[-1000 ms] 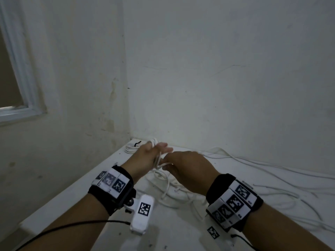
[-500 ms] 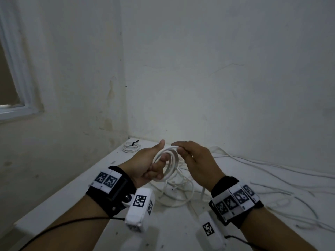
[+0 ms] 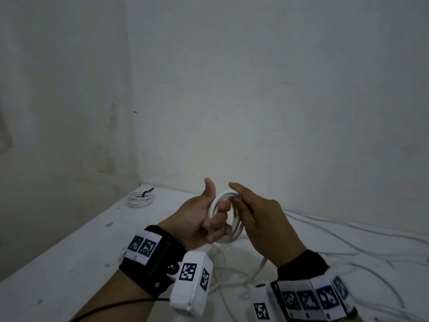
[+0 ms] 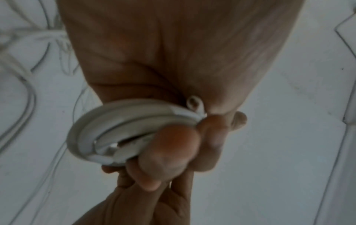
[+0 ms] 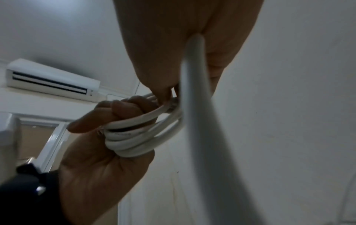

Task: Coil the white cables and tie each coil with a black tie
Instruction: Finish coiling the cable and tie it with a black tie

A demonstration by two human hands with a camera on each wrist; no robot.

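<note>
Plain indoor room: bare white walls [image 3: 255, 89], wall air conditioner [image 5: 52, 80].

White cable coil [image 3: 226, 217], white table [image 3: 69, 252], black wristbands [image 3: 160, 259] with checkered markers.

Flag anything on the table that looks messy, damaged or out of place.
Nothing looks damaged. Loose white cables sprawl tangled across the table, still uncoiled; one tied coil sits neatly in the far corner.

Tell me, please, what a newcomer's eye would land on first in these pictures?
First, the white coil held up at the centre, above the table: the left hand grips it, the right hand guides cable onto it. Next, the finished coil with its black tie in the far left corner, and loose cables sprawling right.
</note>
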